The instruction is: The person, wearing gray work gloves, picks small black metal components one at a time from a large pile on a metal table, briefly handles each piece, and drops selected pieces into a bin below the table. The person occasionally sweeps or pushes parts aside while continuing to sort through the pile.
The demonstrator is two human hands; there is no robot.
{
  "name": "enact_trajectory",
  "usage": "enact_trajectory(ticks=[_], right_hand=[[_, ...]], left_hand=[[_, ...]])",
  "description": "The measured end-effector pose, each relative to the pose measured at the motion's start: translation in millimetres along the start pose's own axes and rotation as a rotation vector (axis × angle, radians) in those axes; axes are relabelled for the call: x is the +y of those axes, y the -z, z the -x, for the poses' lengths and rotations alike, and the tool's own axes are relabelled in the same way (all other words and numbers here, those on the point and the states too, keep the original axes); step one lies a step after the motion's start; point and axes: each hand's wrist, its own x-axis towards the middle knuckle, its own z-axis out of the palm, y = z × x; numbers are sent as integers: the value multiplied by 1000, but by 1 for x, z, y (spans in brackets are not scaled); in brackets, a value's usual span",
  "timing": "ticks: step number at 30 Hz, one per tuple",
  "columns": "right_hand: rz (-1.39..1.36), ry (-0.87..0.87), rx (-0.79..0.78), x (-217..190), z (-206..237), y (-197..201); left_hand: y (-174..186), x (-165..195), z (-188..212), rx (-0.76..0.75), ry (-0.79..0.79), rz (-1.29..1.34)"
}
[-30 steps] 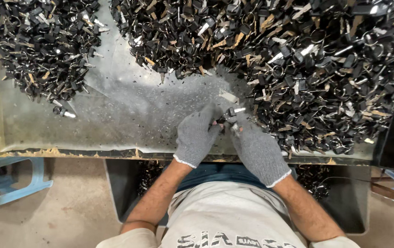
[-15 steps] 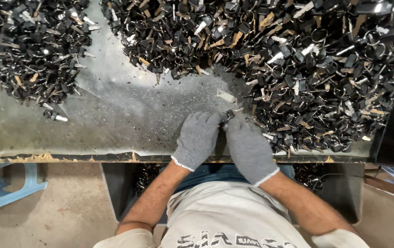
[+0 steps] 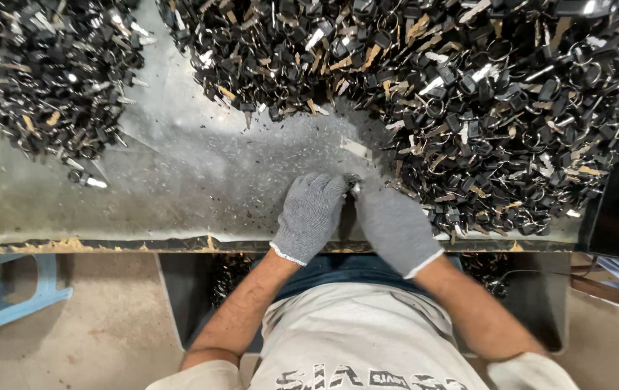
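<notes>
Both my hands wear grey knitted gloves and meet at the table's near edge. My left hand [image 3: 311, 214] and my right hand [image 3: 393, 224] pinch one small black-and-metal key part [image 3: 353, 184] between their fingertips; most of it is hidden by the fingers. Just beyond them spreads a big heap of black keys with metal rings and tan tags [image 3: 482, 94]. A single flat metal blade [image 3: 356, 149] lies loose on the table right behind my hands.
A second, smaller heap of black key parts [image 3: 42, 79] lies at the far left of the grey metal table [image 3: 179, 188]. A black flat device [image 3: 616, 209] rests at the right edge. A bin [image 3: 194, 296] sits under the table; a blue stool [image 3: 13, 296] stands left.
My hands have drawn closer together and nearer to the table edge, fingers closing over the small part, which showed more plainly a second ago.
</notes>
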Motion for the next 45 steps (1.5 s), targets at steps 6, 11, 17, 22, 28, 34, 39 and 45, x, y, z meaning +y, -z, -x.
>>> enact_trajectory(ticks=[6,11,17,22,28,34,39,45], right_hand=[[2,116,273,-4,11,15],[64,-118,-133,-4,11,4],[239,176,491,-12,24,-13],[-47,105,-146,-3,4,9],[-42,134,69,0,20,-1],[123,237,349,-3,28,-10],[101,59,-13,-13,20,8],[-85,159,183,-10,21,3]], left_hand=[[11,11,0,23,9,3],[13,15,8,109,72,59],[11,8,13,42,-24,4],[16,13,15,128,19,49],[22,15,17,61,66,-70],[19,10,13,16,97,51],[20,15,16,2,87,38],[19,17,14,32,96,23]])
